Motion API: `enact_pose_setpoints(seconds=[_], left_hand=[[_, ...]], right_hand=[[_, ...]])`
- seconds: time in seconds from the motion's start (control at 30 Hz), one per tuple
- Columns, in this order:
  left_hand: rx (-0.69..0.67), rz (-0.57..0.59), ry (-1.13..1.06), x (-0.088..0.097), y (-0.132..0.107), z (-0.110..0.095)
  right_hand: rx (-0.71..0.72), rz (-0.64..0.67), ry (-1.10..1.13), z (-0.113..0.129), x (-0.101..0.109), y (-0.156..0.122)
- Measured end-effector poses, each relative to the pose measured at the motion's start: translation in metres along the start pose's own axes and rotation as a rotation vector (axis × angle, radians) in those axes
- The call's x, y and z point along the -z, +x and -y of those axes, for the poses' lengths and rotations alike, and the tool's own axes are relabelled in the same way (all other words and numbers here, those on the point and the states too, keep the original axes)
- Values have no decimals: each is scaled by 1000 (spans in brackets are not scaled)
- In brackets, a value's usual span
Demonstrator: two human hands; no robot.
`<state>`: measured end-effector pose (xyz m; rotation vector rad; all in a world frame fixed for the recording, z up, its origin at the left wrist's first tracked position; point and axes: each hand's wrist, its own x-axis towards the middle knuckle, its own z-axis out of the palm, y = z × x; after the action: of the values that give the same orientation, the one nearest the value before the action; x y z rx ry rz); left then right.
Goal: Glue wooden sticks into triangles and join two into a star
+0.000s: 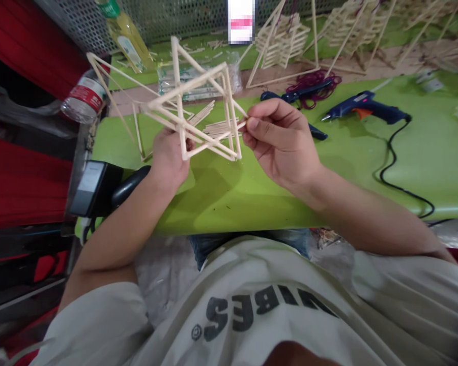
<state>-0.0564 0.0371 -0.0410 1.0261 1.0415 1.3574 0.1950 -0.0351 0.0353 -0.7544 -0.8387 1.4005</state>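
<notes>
A star-shaped frame of thin wooden sticks [204,84] is held up above the green table. My left hand [171,155] is closed around its lower left part from behind; the sticks hide some of those fingers. At the frame's right point, my right hand [280,137] pinches the stick ends between thumb and forefinger. Loose wooden sticks [221,127] lie on the table behind the frame. Left of it stands a triangular stick piece [116,104], partly overlapped by the star. A clear plastic packet [198,81] lies farther back.
A blue glue gun [366,107] with a black cord lies at right, near purple string [313,86] and blue-handled pliers [295,94]. Stick structures [282,43] stand along the back. Two bottles, yellow [127,40] and clear [84,96], and a black device [97,188] are at left.
</notes>
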Motion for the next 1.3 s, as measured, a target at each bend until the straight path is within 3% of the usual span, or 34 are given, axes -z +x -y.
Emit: enact_pose_setpoints(seconds=[0.23, 0.37, 0.47, 0.57, 0.7, 0.97, 1.3], left_hand=[[-85, 202, 43, -20, -17, -23], [-255, 301, 38, -31, -26, -29], [-384, 330, 81, -36, -34, -28], [-421, 309, 136, -34, -37, -24], [-392, 306, 119, -32, -32, -15], [-241, 553, 12, -53, -41, -17], [-184, 441, 42, -44, -30, -15]], right_hand=[[85, -41, -32, -10, 12, 13], [112, -57, -72, -13, 14, 14], [129, -58, -73, -16, 11, 12], [125, -61, -57, -16, 8, 9], [102, -65, -43, -13, 4, 6], [5, -36, -21, -8, -11, -5], [-259, 108, 57, 4, -12, -11]])
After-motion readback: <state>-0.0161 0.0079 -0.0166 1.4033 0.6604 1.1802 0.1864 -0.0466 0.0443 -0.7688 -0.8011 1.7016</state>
